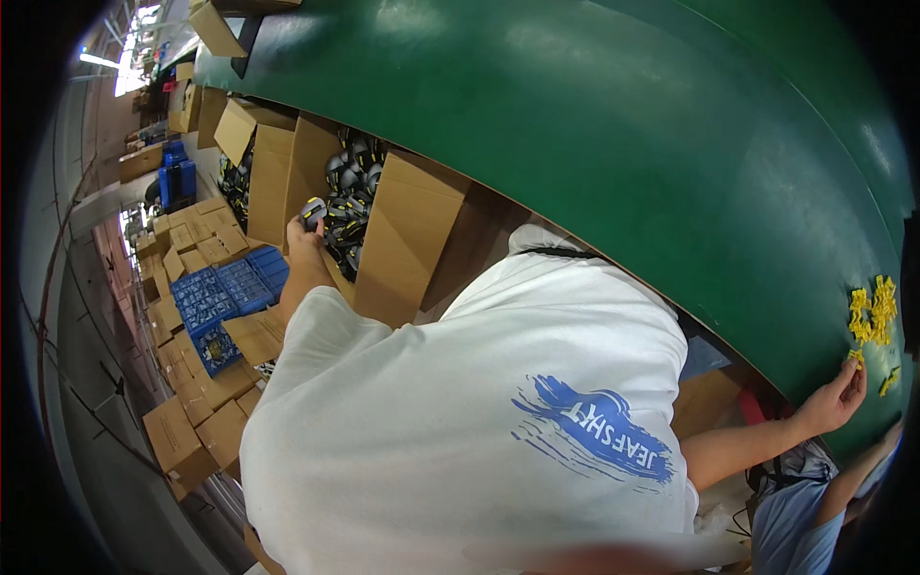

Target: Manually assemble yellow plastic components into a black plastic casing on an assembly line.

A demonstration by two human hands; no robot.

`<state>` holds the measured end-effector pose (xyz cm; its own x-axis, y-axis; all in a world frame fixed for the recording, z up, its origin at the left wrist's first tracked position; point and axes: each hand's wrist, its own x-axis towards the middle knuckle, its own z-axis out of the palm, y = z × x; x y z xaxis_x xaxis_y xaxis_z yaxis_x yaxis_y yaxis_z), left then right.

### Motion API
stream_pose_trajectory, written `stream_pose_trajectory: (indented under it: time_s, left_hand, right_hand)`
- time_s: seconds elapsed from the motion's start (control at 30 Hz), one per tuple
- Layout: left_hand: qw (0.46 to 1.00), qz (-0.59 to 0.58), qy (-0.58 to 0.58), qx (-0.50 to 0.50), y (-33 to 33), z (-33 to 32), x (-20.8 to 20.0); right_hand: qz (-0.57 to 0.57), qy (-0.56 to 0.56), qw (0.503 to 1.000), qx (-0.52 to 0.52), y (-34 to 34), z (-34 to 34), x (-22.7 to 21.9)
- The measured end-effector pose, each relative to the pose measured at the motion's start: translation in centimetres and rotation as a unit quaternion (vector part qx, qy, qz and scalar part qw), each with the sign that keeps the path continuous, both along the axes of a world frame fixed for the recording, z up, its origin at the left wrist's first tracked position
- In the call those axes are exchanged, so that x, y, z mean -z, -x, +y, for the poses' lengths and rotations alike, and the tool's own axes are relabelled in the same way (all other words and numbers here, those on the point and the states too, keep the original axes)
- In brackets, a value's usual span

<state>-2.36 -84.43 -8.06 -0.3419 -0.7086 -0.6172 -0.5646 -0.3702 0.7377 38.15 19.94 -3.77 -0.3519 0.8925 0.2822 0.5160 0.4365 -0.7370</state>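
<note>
My left hand (pixel 307 236) reaches to an open cardboard box (pixel 407 225) at the left and holds a rounded grey-and-black part (pixel 312 212) with a yellow accent. Similar grey, black and yellow parts (pixel 355 196) fill the box beneath it. Far to the right, my right hand (pixel 843 391) rests at the edge of the green table (pixel 575 125). Its fingers pinch a small yellow plastic piece (pixel 856 356). Just beyond those fingertips lies a pile of similar yellow pieces (pixel 874 311), and a few more (pixel 889 381) lie beside the hand.
Another open carton (pixel 268 182) with like parts stands farther left. Blue crates (pixel 206 307) and stacked cardboard boxes (pixel 182 436) line the left side. A co-worker in a light blue top (pixel 795 522) is close by at the lower right, arm near the table edge.
</note>
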Motion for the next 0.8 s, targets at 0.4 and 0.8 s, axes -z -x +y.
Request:
stream_pose_trajectory:
  time_s: [0.4,0.8]
  left_hand:
    - [0.81,0.318,0.441,0.22,18.1,17.4,-3.0]
    - [0.468,0.511,0.099,0.714,13.1,84.4,-9.4]
  right_hand:
    - [0.065,0.011,0.997,-0.028,2.5,-2.9,-1.2]
    - [0.151,0.009,0.988,-0.011,4.2,-5.5,-5.4]
